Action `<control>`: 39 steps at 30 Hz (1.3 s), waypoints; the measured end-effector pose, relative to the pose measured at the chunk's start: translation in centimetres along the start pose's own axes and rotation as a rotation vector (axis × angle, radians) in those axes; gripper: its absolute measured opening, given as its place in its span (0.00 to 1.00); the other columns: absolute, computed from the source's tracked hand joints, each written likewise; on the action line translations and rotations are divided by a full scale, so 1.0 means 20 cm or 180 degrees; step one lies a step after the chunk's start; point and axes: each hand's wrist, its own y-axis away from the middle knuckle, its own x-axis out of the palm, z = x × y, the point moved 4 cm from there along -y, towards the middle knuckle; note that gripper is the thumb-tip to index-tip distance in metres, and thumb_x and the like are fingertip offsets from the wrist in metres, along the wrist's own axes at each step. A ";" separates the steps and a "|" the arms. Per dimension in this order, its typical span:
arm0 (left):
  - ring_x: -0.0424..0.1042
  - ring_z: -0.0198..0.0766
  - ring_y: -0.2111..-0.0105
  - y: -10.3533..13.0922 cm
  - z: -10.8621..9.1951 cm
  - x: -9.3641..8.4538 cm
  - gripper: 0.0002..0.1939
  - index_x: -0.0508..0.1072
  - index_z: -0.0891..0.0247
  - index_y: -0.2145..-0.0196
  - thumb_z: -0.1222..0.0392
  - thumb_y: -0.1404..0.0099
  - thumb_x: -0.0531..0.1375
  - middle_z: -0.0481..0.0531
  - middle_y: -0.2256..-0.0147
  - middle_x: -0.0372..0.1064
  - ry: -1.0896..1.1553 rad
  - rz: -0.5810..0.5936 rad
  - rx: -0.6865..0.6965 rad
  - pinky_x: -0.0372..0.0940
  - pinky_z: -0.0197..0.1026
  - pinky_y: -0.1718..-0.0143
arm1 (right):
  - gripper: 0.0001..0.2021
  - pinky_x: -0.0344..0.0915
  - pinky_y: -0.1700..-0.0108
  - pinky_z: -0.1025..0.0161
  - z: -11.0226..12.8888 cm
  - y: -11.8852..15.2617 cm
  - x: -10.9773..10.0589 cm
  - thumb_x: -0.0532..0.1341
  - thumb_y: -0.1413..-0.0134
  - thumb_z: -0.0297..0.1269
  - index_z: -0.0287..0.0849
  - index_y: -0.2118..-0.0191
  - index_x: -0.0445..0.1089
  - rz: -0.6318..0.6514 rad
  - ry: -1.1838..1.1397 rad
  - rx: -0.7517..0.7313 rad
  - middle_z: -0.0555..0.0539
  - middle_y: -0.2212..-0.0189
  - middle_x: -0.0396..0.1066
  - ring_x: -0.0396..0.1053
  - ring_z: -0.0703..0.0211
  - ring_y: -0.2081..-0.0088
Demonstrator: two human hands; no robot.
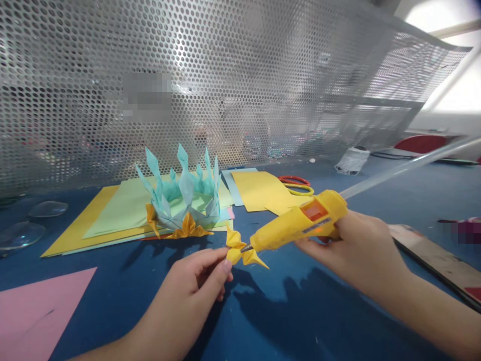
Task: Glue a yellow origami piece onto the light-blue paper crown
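Note:
Between the thumb and fingers of my left hand (195,288) is a small yellow folded-paper piece (236,245) with pointed tips. My right hand (361,245) is wrapped round the handle of a yellow glue gun (296,225), and a long clear glue stick (398,173) sticks out of its back end. The gun's metal nozzle touches the middle of the folded piece, or is very close to it. Just beyond my left hand stands a light-blue folded-paper crown (186,188) with upright points. Orange-yellow folded pieces (189,226) sit along its lower front edge.
Yellow and green paper sheets (112,208) lie under the crown, with more yellow paper (259,190) and scissors (300,186) to its right. Pink paper (45,311) is at front left. A perforated metal screen (225,75) rises behind the blue table (150,346). A tablet-like object (436,258) lies at right.

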 end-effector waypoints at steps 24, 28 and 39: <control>0.66 0.34 0.77 -0.02 0.00 0.00 0.16 0.75 0.62 0.66 0.49 0.36 0.54 0.45 0.75 0.67 -0.0013 -0.0091 -0.0032 0.62 0.36 0.71 | 0.09 0.51 0.86 0.68 0.01 -0.02 -0.01 0.57 0.57 0.36 0.46 0.80 0.55 0.0041 -0.0118 0.0230 0.57 0.88 0.56 0.55 0.66 0.89; 0.66 0.35 0.76 -0.01 0.00 0.00 0.16 0.76 0.62 0.65 0.50 0.36 0.54 0.46 0.76 0.67 -0.0002 -0.0093 -0.0022 0.62 0.37 0.71 | 0.10 0.50 0.86 0.69 0.01 -0.02 -0.02 0.58 0.58 0.35 0.46 0.81 0.54 0.0070 -0.0140 0.0271 0.58 0.90 0.54 0.52 0.67 0.90; 0.67 0.35 0.76 -0.01 0.00 -0.01 0.17 0.76 0.63 0.59 0.50 0.36 0.54 0.46 0.75 0.69 0.0028 -0.0096 -0.0083 0.62 0.36 0.71 | 0.11 0.52 0.85 0.68 0.03 -0.02 0.00 0.56 0.57 0.34 0.48 0.80 0.50 0.0076 0.0023 0.0155 0.56 0.89 0.55 0.56 0.65 0.89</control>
